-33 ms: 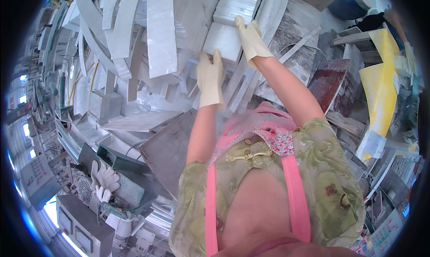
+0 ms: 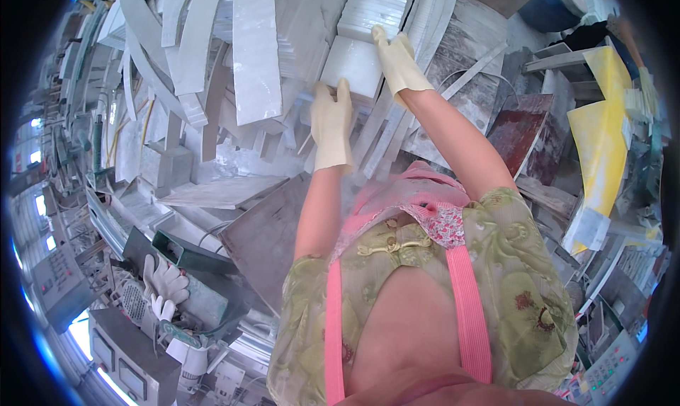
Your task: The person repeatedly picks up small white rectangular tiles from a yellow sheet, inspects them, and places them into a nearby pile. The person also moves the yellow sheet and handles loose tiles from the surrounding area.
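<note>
Both my hands wear cream rubber gloves and are on a smooth white stone block (image 2: 354,65). My left hand (image 2: 331,126) grips its near left edge, the thumb against the front and the fingers partly hidden at the side. My right hand (image 2: 397,60) holds its right edge, with fingertips reaching the far right corner. Right behind the block, and close against it, lies a row of thin white slabs (image 2: 372,9) packed on edge. Whether the block is one piece or several layers, I cannot tell.
Long pale stone strips (image 2: 256,52) hang over at the left, with more narrow strips (image 2: 432,16) to the right. A reddish-brown board (image 2: 520,133) and a yellow sheet (image 2: 598,151) stand farther right. White work gloves (image 2: 164,282) lie on machinery at the lower left.
</note>
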Action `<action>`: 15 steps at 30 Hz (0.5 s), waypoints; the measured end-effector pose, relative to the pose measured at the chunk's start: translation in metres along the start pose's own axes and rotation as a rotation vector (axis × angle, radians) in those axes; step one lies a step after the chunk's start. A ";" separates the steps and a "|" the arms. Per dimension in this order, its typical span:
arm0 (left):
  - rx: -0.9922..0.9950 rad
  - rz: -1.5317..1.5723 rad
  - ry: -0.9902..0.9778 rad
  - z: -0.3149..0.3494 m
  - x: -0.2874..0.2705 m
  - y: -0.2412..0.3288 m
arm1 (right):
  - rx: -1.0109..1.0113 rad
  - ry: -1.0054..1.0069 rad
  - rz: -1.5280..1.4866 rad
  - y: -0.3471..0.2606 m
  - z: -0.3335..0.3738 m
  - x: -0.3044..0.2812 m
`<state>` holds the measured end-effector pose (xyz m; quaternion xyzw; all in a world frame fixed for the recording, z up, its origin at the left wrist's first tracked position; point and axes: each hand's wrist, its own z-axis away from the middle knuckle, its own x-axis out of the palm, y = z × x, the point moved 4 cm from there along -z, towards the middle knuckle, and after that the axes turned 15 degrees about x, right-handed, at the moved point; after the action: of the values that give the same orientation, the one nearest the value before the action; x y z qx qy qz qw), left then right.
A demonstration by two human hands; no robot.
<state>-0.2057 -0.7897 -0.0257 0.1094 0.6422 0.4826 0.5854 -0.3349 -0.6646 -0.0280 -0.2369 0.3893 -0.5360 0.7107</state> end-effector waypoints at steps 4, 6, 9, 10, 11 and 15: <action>-0.005 0.017 -0.001 0.001 -0.002 0.001 | 0.013 0.024 0.175 -0.007 0.000 -0.005; -0.022 0.062 -0.004 0.004 -0.002 0.003 | 0.030 -0.087 0.171 0.002 0.000 -0.011; 0.031 0.062 0.019 0.004 -0.002 0.003 | -0.461 -0.044 0.391 0.014 -0.004 -0.027; 0.036 0.065 0.024 0.001 -0.001 0.000 | -0.562 -0.039 0.392 0.025 -0.010 -0.043; 0.021 0.072 0.013 0.000 0.002 -0.005 | -0.664 -0.031 0.394 0.038 -0.017 -0.060; 0.118 -0.167 0.048 -0.004 -0.002 -0.019 | -0.200 -0.213 -0.128 0.123 -0.037 -0.147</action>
<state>-0.2008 -0.8030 -0.0394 0.0784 0.6901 0.3961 0.6006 -0.3117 -0.4838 -0.0977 -0.3866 0.3472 -0.5105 0.6851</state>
